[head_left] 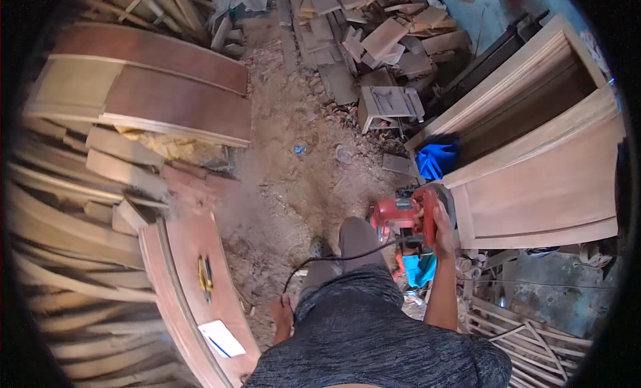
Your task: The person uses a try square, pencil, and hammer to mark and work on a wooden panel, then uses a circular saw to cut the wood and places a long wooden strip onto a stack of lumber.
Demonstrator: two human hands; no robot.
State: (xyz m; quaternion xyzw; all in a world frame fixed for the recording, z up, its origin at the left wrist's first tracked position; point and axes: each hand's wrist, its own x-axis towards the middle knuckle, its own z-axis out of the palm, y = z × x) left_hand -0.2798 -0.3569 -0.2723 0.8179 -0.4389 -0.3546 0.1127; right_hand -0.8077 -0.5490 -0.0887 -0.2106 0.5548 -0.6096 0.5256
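Note:
My right hand (442, 229) is wrapped round the handle of a red corded power tool (399, 214), which has a motor body jutting to the left and a curved grey part on its right. Whether it is a saw or a sander I cannot tell. The tool is beside the left end of a pale wooden panel (541, 194); contact between them is unclear. A black cord (334, 258) runs from the tool across my lap to my left hand (282, 311), low on the left, whose fingers are closed on it.
At left, a curved wooden board (183, 254) carries yellow-handled pliers (205, 274) and a white notepad (222, 339) with a pen. Brown panels (180, 101) lie beyond stacked planks. Offcuts (387, 38) are heaped far off. A blue cloth (437, 158) hangs by a wooden frame (507, 81).

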